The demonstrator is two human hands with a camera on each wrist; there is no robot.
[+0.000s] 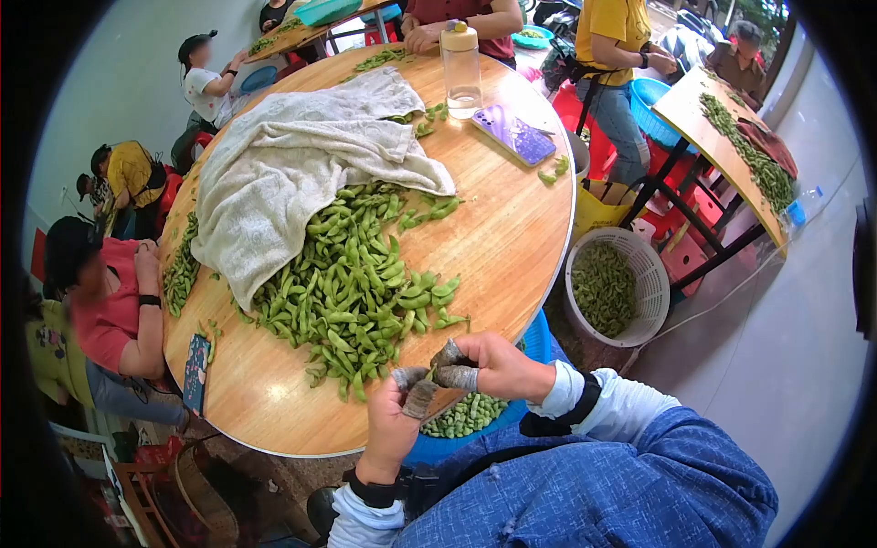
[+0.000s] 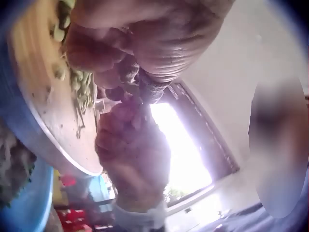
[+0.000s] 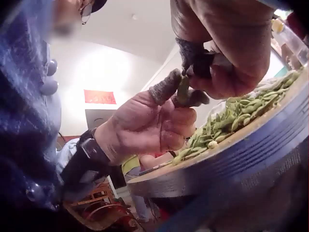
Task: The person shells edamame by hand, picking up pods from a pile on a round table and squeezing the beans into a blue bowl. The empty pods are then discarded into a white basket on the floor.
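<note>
My left hand [image 1: 388, 429] pinches a small green soybean pod [image 3: 183, 90] between thumb and finger, both wrapped in dark grey tape. At the pod's upper end, the wrapped thumb and finger of my right hand [image 1: 502, 365] pinch it. The two hands meet at the table's near edge. Beyond them a heap of green pods [image 1: 343, 283] spreads over the round wooden table [image 1: 498, 242]. Below the hands stands a blue basin [image 1: 434, 449] holding shelled green beans [image 1: 464, 416].
A pale towel [image 1: 292, 164] covers part of the heap. A bottle [image 1: 461, 73] and a purple phone [image 1: 513, 134] lie toward the back. On the right a white basket [image 1: 650, 283] holds pods. Several people sit or stand around this table and others.
</note>
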